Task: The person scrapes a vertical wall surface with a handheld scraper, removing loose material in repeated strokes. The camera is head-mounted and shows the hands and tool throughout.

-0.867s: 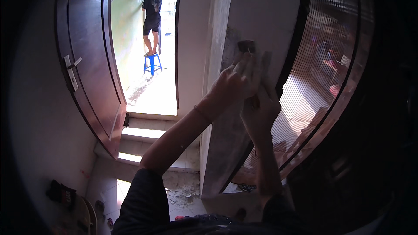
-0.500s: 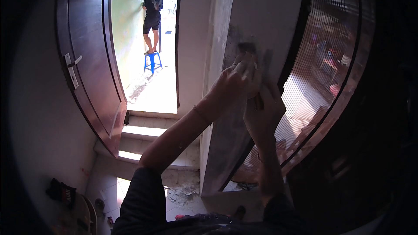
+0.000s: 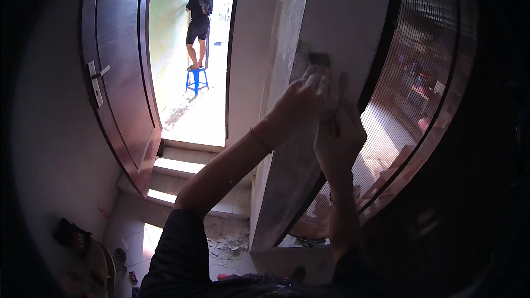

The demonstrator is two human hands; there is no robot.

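Note:
Both my arms reach up to a grey wall (image 3: 345,16) beside the window. A scraper (image 3: 319,59) with a dark, flat blade end rests against its patchy, discoloured surface. My left hand (image 3: 303,96) is closed at the tool just below that end, fingers bunched together. Lower and to the right, my right hand (image 3: 339,135) wraps round what seems to be its handle. Shade and my fingers hide most of the tool, so its exact shape is hard to make out.
A brown door (image 3: 118,72) stands open at left. Through the doorway, a person (image 3: 200,19) stands on a blue stool (image 3: 196,81). Tiled steps (image 3: 182,164) lead up there. Flaked debris (image 3: 229,249) litters the floor below. A ribbed window (image 3: 408,94) is at right.
The whole view has shifted slightly, with the scene sitting a little farther right. Both hands stay at nearly the same place on the wall, still on the scraper.

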